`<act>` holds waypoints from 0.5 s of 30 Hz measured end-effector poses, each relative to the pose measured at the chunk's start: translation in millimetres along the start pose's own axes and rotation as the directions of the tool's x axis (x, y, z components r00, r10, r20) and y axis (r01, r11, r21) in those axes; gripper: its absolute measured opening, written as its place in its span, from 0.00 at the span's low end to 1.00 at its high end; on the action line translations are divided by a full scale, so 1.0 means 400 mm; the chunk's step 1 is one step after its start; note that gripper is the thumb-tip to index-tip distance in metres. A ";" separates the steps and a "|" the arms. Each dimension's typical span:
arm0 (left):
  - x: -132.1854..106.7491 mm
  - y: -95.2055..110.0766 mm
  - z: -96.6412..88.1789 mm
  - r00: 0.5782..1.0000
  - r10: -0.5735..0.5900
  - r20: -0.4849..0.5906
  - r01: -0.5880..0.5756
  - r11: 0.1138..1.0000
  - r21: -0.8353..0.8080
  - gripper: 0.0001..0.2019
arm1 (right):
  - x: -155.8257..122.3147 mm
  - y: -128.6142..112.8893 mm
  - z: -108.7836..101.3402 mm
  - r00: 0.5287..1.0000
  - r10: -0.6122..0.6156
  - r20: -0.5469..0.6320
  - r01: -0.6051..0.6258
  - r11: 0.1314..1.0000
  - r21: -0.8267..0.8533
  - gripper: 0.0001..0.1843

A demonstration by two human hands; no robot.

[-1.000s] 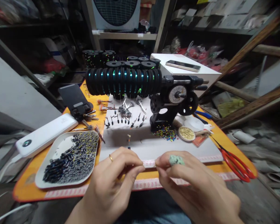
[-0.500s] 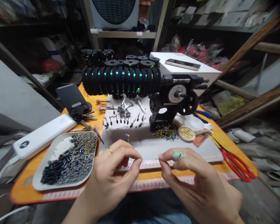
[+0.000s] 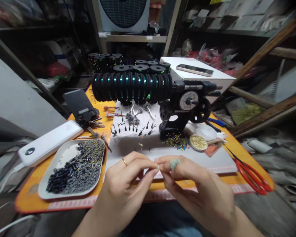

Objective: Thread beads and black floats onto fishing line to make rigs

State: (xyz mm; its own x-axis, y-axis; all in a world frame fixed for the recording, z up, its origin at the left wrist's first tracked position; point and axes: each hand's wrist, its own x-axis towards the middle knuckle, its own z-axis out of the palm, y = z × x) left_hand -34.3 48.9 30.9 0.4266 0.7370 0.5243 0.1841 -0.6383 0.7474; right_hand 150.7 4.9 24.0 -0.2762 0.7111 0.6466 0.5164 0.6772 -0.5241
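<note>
My left hand (image 3: 124, 184) and my right hand (image 3: 194, 187) meet fingertip to fingertip above the near edge of the white board (image 3: 187, 154). Both are pinched on a tiny piece between them that is too small to name. A gold ring sits on my left hand, and a green patch covers my right index finger. Behind the hands stands a black winding machine (image 3: 187, 105) with a row of black spools (image 3: 130, 87) on its axle. Small hooks and rigs (image 3: 132, 125) lie in rows on the board.
A white tray (image 3: 61, 158) of dark small parts sits at the left beside a white power bank (image 3: 49, 141) and a phone stand (image 3: 79, 105). Coloured beads (image 3: 175, 141), a gold tin (image 3: 198, 141) and red scissors (image 3: 251, 172) lie at the right. A phone (image 3: 194, 69) rests on a white box.
My hands drew apart half a second ago, then came back together and rose slightly, with the fingertips touching again.
</note>
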 end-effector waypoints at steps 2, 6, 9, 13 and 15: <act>-0.001 0.000 -0.002 1.000 -0.021 -0.005 0.021 0.999 -0.039 0.09 | -0.001 -0.004 0.001 0.999 0.042 -0.027 -0.041 0.999 0.032 0.16; -0.004 0.002 -0.006 1.000 -0.031 0.000 0.031 0.998 -0.059 0.08 | -0.004 -0.010 0.000 0.991 0.133 -0.033 -0.130 0.988 0.081 0.14; -0.007 0.004 -0.007 0.998 -0.053 0.020 0.055 0.996 -0.073 0.08 | -0.010 -0.010 0.005 0.991 0.129 -0.036 -0.124 0.986 0.116 0.14; -0.008 0.003 -0.003 0.992 -0.121 0.020 0.122 0.987 -0.108 0.09 | -0.016 -0.007 0.024 0.982 0.118 -0.145 -0.086 0.973 0.213 0.23; -0.007 0.001 -0.001 0.981 -0.191 0.008 0.190 0.967 -0.171 0.10 | -0.012 -0.008 0.031 0.963 0.193 -0.191 -0.135 0.950 0.280 0.26</act>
State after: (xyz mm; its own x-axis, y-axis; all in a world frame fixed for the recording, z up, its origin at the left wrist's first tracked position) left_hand -35.7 46.7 30.0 0.3907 0.8437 0.3681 0.1074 -0.4389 0.8921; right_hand 140.4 1.7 15.9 -0.0119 0.7788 0.6271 0.3007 0.6009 -0.7406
